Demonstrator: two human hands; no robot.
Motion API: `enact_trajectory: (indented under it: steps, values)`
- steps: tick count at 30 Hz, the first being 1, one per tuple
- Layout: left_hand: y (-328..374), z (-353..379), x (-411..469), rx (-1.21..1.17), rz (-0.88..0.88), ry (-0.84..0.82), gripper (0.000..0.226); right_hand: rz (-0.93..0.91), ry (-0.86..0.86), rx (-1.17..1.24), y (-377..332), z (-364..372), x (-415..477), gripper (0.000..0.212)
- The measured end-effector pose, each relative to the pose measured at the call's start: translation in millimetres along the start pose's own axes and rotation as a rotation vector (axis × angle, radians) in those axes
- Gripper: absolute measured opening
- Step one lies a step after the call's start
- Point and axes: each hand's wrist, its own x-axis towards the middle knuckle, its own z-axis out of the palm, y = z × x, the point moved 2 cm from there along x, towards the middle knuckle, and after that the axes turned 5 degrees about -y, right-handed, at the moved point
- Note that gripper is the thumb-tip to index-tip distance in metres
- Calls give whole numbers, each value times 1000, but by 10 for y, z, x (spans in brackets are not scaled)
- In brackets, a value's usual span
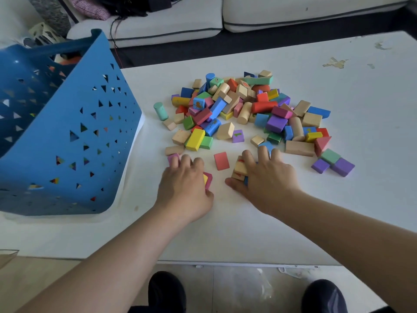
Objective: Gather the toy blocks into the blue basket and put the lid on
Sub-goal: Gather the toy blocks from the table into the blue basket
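Head view, looking straight down over a white table [338, 195]. Got a big loose heap of toy blocks [246, 109] in the upper middle of the frame, all colours, jumbled and leaning on each other. Just off its left edge, spotting a mint cylinder [160, 111] on its own.

Filling the left side of the frame: the blue basket [74, 136], sitting on the table's left end and well apart from the heap. Triangle cut-outs all over the wall, with bits of colour showing through the holes.

Down in the lower middle, seeing the left hand [184, 184] palm down, fingers curled over the pink-and-yellow blocks [208, 179] and holding them against the tabletop. Right next to it, the right hand [268, 177], wrapped round a little clump of tan blocks [240, 169], thumb hooked along the near side. So both gripping, not spread wide.

Between the two hands, a flat red block [221, 160], touched by neither. Over to the right of the right hand, a small green-and-purple cluster [334, 162] lying a bit apart from the heap.

Along the top of the frame, a pale sofa [293, 12]. Along the bottom edge, two dark shoes [167, 290] on the floor.
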Motion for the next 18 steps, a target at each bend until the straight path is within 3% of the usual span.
enact_trajectory:
  steps: [3,8,12,18]
  values:
    - [-154,74,-25,-17,-139,36,83,-14,92,0,-38,38,48,75]
    - [-311,188,35,-86,-218,-25,97,-28,135,69,-175,24,231,79]
    - [-309,209,61,-92,-163,15,89,10,141,55,-334,6,353,75]
    - [-286,196,63,-225,-49,98,56,63,143,42,-554,-42,543,65]
